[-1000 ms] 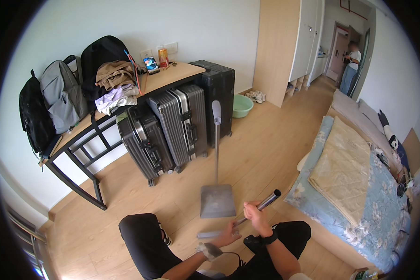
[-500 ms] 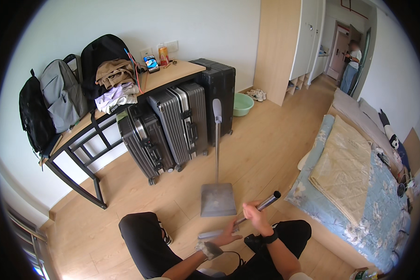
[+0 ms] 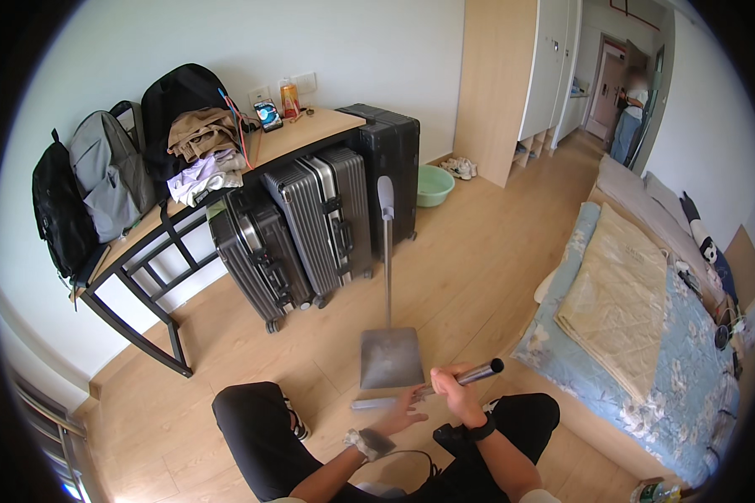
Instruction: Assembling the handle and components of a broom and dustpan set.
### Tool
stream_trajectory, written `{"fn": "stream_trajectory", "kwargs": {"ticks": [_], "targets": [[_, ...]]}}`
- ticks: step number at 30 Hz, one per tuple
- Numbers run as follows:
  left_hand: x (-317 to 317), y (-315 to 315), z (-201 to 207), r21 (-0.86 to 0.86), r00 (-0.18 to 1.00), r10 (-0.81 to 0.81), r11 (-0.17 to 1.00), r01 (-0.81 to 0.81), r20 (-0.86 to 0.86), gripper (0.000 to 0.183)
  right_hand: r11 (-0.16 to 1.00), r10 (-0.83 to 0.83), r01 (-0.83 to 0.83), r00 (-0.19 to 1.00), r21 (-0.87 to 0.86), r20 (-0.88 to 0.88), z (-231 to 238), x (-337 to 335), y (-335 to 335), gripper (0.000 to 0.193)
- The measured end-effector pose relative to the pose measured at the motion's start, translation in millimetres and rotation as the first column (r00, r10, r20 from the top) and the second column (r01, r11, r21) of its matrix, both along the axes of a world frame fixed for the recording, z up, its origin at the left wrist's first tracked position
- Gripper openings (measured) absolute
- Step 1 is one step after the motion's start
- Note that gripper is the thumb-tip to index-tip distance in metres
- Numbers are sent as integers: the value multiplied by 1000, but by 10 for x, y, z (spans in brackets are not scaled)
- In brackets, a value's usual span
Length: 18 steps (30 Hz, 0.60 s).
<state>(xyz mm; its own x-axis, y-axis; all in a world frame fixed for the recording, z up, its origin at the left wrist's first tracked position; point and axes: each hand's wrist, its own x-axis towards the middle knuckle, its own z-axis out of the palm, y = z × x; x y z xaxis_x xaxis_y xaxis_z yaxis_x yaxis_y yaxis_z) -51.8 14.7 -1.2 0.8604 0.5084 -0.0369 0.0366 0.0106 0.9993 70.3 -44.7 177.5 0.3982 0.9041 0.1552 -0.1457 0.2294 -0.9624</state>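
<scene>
My right hand (image 3: 457, 394), with a dark band on its wrist, is closed around a metal tube (image 3: 483, 370) whose dark, hollow end points up and right. Beside the tube's lower part is my left hand (image 3: 401, 415), its fingers spread and holding nothing. A flat grey bar-shaped piece (image 3: 372, 403) shows just beyond the left fingers; whether it joins the tube is hidden. Straight ahead, a grey long-handled dustpan (image 3: 392, 359) rests on the floor, its metal handle (image 3: 387, 268) standing upright with a grey grip on top.
Several dark suitcases (image 3: 317, 218) stand under and beside a table (image 3: 310, 134) bearing backpacks, clothes and a phone. A green basin (image 3: 434, 185) sits by the wall. To the right is a bed (image 3: 554, 335) with a folded quilt. Another person (image 3: 632, 117) stands near the far door.
The tube has tilted lower, its hollow end turning more toward me. My left hand has opened and shifted slightly up and left. The grey bar has moved a little farther away.
</scene>
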Motion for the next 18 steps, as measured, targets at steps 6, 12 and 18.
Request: {"fn": "stream_trajectory", "kwargs": {"ticks": [6, 12, 18], "targets": [[-81, 137, 197, -47, 987, -88, 995, 82, -133, 68, 997, 74, -72, 968, 17, -238, 53, 179, 74, 42], [-28, 14, -285, 196, 994, -48, 978, 67, -99, 76, 997, -59, 66, 981, 32, -187, -54, 26, 161, 43], [-107, 88, 312, -37, 994, -108, 993, 108, -8, 63, 1000, -13, 12, 991, -6, -133, 107, 98, 32, 43]]}}
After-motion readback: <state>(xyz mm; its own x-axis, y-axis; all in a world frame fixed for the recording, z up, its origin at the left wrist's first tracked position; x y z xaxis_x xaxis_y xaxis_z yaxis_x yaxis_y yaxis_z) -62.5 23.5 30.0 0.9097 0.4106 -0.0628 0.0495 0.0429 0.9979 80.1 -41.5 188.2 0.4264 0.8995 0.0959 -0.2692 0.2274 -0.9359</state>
